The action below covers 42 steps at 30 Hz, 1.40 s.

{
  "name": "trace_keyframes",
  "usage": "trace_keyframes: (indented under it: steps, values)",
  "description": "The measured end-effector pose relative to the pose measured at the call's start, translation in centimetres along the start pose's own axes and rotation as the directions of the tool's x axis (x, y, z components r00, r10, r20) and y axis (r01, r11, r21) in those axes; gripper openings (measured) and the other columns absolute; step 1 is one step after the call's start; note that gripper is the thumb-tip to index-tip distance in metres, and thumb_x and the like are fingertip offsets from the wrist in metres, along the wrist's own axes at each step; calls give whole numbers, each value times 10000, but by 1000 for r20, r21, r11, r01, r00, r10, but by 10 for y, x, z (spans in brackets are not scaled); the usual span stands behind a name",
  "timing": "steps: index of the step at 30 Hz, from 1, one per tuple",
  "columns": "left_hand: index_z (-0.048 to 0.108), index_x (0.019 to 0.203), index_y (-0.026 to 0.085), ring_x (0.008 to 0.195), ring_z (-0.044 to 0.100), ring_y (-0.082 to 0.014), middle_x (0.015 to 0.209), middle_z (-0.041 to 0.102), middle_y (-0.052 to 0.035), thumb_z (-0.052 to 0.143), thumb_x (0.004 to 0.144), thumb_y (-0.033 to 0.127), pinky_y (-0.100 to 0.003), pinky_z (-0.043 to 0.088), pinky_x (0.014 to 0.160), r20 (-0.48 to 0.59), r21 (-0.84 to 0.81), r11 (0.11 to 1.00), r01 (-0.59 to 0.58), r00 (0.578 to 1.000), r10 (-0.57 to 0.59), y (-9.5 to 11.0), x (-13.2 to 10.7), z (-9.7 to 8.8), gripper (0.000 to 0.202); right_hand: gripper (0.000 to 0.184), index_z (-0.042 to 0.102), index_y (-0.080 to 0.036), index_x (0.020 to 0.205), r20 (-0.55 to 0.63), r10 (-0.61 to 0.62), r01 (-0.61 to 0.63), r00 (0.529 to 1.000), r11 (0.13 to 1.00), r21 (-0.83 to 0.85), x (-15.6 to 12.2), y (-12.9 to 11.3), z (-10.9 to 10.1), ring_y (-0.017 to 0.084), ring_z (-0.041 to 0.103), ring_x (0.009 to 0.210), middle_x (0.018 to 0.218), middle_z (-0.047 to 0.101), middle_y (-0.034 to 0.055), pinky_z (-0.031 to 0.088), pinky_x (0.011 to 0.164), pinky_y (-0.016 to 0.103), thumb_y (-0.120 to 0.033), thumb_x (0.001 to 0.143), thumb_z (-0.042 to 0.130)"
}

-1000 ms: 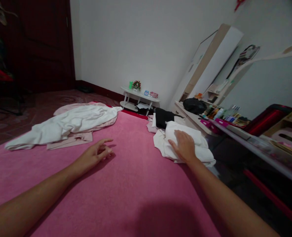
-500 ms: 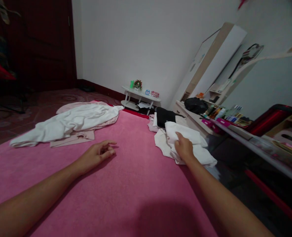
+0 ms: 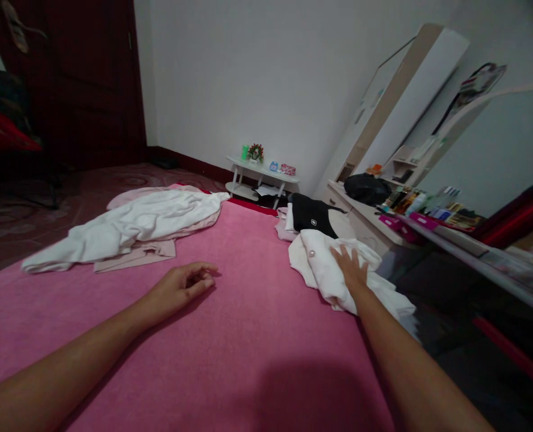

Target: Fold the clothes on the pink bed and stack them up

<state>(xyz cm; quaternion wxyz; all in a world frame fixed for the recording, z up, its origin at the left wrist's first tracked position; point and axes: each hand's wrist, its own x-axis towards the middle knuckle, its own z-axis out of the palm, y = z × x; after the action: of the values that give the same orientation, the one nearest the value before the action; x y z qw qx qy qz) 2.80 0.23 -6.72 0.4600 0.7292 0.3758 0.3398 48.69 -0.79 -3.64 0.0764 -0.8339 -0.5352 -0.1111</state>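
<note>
My right hand (image 3: pixel 351 267) lies with spread fingers on a white folded garment (image 3: pixel 327 273) at the bed's right edge. A round, button-like spot shows on that cloth, and part of it hangs past the edge. Behind it are a folded black garment (image 3: pixel 309 213) with a small white logo and some pale folded clothes (image 3: pixel 286 225). My left hand (image 3: pixel 188 287) rests on the pink bed cover (image 3: pixel 248 336), fingers loosely curled but apart, holding nothing. Further off on the left, a white garment (image 3: pixel 135 225) lies spread over a pale pink one (image 3: pixel 135 255).
A low white table (image 3: pixel 261 170) with a small plant (image 3: pixel 255 153) stands by the far wall. On the right are a dresser (image 3: pixel 361 217) bearing a black bag (image 3: pixel 366 189) and bottles, and a glass-topped table edge (image 3: pixel 464 249). A dark red door (image 3: pixel 86 84) is at the left.
My right hand has gone from pinching the white garment to lying spread on it, and the cloth has shifted slightly right. My left hand is nearly still. The view has turned a little.
</note>
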Motion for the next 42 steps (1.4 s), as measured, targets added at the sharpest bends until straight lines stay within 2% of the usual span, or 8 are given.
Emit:
trace_keyframes:
  steps: [5,11,16,21,25,31,37,42]
  values:
    - [685,1063,196,885,642,-237,961,703,-80,614,802,446,-336,494,801,-21,10,1000,7,1000,-7,1,1,0,369,486,513,-291,1356,110,39,-35,993,998,-43,5,-15,-19,391,247,1381,1503,359,92,166,1032,689,-485,971,287]
    - [727,961,212,917,643,-253,980,719,-69,627,775,447,-352,489,849,-21,16,1000,-4,1000,5,1,2,0,316,570,617,-232,1187,-30,-148,147,989,988,-39,-17,-66,-60,315,551,1089,1192,574,131,418,897,455,-635,894,341]
    - [737,929,207,908,650,-255,962,726,-71,629,763,465,-345,493,846,-28,24,1000,4,1000,-4,7,1,1,326,511,527,-240,1276,7,-186,186,983,978,-95,-34,-81,-41,286,584,998,1126,560,122,449,784,360,-450,812,567]
    - [745,927,213,900,654,-250,965,727,-71,627,774,425,-343,494,841,-27,53,998,-31,999,32,5,1,0,288,440,548,-239,1259,-207,2,27,978,990,139,-21,-65,-38,256,569,1006,1109,591,93,441,828,336,-438,874,471]
    - [745,920,212,907,649,-257,965,726,-75,625,767,433,-357,496,847,-34,32,999,-24,999,25,4,1,1,295,494,481,-269,1351,-363,77,-34,929,992,122,-24,-70,-30,310,413,1222,1351,463,111,375,964,442,-466,903,414]
    - [746,919,204,891,654,-244,950,726,-76,619,774,400,-351,498,840,-31,77,996,-48,998,51,4,0,1,274,617,332,-330,1456,4,-67,67,998,998,9,-31,-82,3,315,189,1410,1571,177,60,157,1084,599,-622,914,292]
    - [734,943,183,884,658,-220,955,724,-80,578,808,326,-321,499,822,-17,117,987,-111,993,114,-4,0,0,251,648,383,-204,1443,119,-77,79,990,997,-10,-46,-116,-22,375,127,1428,1563,173,170,143,1074,634,-537,890,441]
    - [729,939,166,863,659,-210,944,724,-86,561,815,277,-314,496,802,-42,152,979,-137,988,145,-4,-2,3,236,629,362,-193,1456,162,-513,463,843,845,268,-112,-198,-31,283,176,1437,1552,230,151,135,1126,546,-516,918,409]
